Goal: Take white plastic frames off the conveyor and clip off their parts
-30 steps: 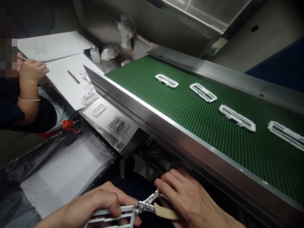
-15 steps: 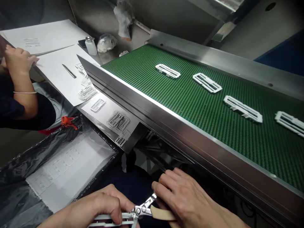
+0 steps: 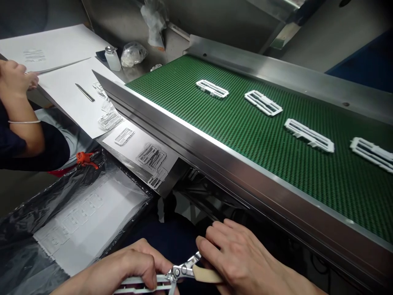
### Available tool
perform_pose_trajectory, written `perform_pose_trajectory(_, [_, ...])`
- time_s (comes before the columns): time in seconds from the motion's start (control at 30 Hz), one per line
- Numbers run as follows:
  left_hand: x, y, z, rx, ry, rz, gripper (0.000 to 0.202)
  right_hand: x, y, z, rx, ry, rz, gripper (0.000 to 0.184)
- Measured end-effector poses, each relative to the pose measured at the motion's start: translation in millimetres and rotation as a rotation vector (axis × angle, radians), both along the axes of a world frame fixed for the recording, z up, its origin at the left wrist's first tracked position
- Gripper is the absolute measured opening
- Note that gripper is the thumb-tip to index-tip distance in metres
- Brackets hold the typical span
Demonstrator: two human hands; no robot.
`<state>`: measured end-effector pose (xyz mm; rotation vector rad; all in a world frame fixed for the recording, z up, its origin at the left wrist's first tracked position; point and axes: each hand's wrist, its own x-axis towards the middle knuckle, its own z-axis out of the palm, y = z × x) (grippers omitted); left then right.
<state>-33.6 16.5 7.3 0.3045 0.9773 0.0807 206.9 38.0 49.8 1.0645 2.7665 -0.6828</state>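
Four white frames (image 3: 308, 133) line the green belt (image 3: 215, 123) beyond my right hand (image 3: 238, 254); past my left hand (image 3: 133, 262), a blade (image 3: 85, 92) and a pile of parts (image 3: 109, 120) lie on a sheet (image 3: 66, 92).

The left grip (image 3: 135, 265) pinches beside the right grip (image 3: 235, 255), which curls palm down.

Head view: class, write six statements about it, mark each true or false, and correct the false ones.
1. The right hand holds a cream-handled pliers-like tool. True.
2. Only the right hand holds something. False: the left hand grips a white frame.
3. Four white pieces show on the green belt. True, one cut off by the picture's edge.
4. Something orange lies on the green belt. False: the orange clip-like object sits at the black plastic's edge.
5. A thin dark strip lies on a white sheet. True.
6. No arm in view has a band. False: the other person's forearm has a white band.
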Motion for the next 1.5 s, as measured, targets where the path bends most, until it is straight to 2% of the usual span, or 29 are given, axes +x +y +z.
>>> perform_pose_trajectory(0.17, [3.9, 6.3, 5.8, 0.052, -0.034, -0.121, 0.041, -0.7, 2.3, 0.6, 0.004, -0.014, 0.017, 0.033])
perform_pose_trajectory(0.33, [4.2, 12.1, 10.9, 0.013, -0.060, -0.081, 0.046, 0.0, 2.9, 2.1, -0.038, -0.015, 0.031, 0.028])
perform_pose_trajectory(0.63, [2.4, 14.7, 15.2, 0.011, -0.085, -0.087, 0.048, -3.3, 3.3, 4.2, -0.029, -0.047, 0.061, 0.015])
perform_pose_trajectory(0.8, [1.9, 11.1, 11.8, -0.001, -0.058, -0.099, 0.047, -2.6, 3.1, 0.9, -0.049, -0.064, 0.080, 0.014])
perform_pose_trajectory(0.93, [1.5, 9.7, 9.8, -0.041, -0.048, -0.053, 0.046, -1.3, -0.1, -4.6, -0.094, -0.065, 0.042, 0.016])
perform_pose_trajectory(1.03, [1.8, 13.1, 15.7, -0.051, -0.072, -0.043, 0.046, 0.1, -3.9, -9.3, -0.189, -0.061, -0.008, 0.017])
perform_pose_trajectory(1.13, [2.0, 14.6, 20.2, -0.053, -0.108, 0.007, 0.044, 0.5, -6.2, -12.3, -0.302, -0.038, -0.095, 0.010])
perform_pose_trajectory(1.27, [1.7, 4.9, 10.9, -0.111, -0.115, 0.109, 0.040, 0.4, -5.2, -12.0, -0.371, -0.014, -0.208, 0.007])
perform_pose_trajectory(1.33, [1.8, -3.1, 2.4, -0.043, -0.128, 0.166, 0.042, 0.3, -3.6, -10.8, -0.392, -0.004, -0.299, 0.010])
perform_pose_trajectory(1.37, [2.0, -7.1, -1.4, 0.042, -0.118, 0.189, 0.043, -0.1, -2.7, -10.3, -0.419, 0.011, -0.359, 0.010])
perform_pose_trajectory(1.43, [3.4, -14.2, -6.4, 0.274, -0.045, 0.199, 0.044, -2.0, -1.5, -10.0, -0.511, 0.061, -0.503, 0.004])
perform_pose_trajectory(1.5, [6.0, -20.1, -7.5, 0.496, 0.116, 0.179, 0.041, -5.8, -1.6, -11.3, -0.633, 0.124, -0.632, 0.010])
